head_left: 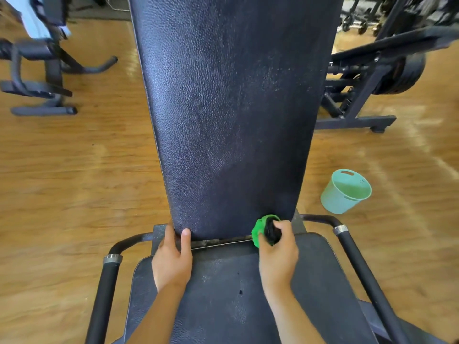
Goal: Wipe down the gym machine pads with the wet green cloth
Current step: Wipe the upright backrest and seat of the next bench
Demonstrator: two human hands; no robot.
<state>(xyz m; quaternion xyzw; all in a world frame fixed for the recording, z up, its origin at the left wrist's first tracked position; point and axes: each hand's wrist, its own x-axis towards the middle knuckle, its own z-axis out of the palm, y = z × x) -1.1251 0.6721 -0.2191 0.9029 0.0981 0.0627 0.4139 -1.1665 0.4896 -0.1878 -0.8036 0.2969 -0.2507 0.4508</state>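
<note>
Nearest the camera lies the seat pad, with both hands reaching over it to the seam where the back pad begins. The left hand grips the back pad's lower left corner, thumb laid on its face. The other fingers are mostly hidden round the edge. This looks like a brace to steady the pad against the rubbing.

The right hand is clenched round the bunched green cloth, which bulges out past the fingers and touches the back pad's lower right corner just above the hinge gap. A tight wad probably suits working into that seam.

Beyond the fingers the back pad rises with streaky marks on it. Off to the right of the cloth hand, well apart, a pale green bucket stands on the wooden floor, likely kept close for re-wetting.
</note>
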